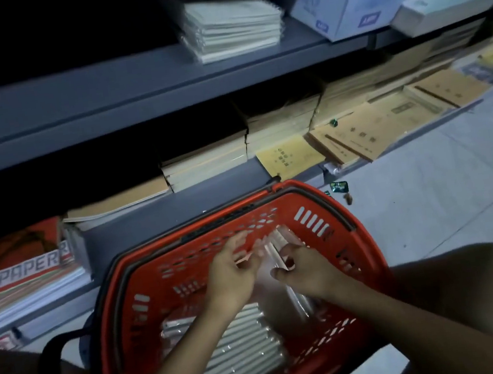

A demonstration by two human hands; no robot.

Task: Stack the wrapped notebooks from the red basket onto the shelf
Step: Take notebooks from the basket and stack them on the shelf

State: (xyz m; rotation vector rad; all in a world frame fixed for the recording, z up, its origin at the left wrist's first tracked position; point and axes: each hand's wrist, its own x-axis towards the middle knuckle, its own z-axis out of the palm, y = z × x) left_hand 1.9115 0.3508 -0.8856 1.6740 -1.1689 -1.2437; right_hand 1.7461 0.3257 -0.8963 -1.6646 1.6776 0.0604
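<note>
Wrapped notebooks (pixel 274 256) are gripped upright by the right hand (pixel 306 268) above the red basket (pixel 345 221); the left hand (pixel 230 271), fingers relaxed, touches them.

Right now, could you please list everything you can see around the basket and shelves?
Red plastic basket: one, on the floor before the shelves.
Plastic-wrapped white notebooks: one batch, count unclear, lying in the basket.
Wrapped notebook bundle: one, raised over the basket between both hands.
Stack of wrapped white notebooks: one, on the upper grey shelf.
Pale blue cardboard boxes: at least two, upper shelf, right.
Brown kraft notebooks: several stacks, lower shelf.
Red-and-white paper ream: one, lower left.
Left hand: fingers spread, on the bundle.
Right hand: grips the bundle.
</note>
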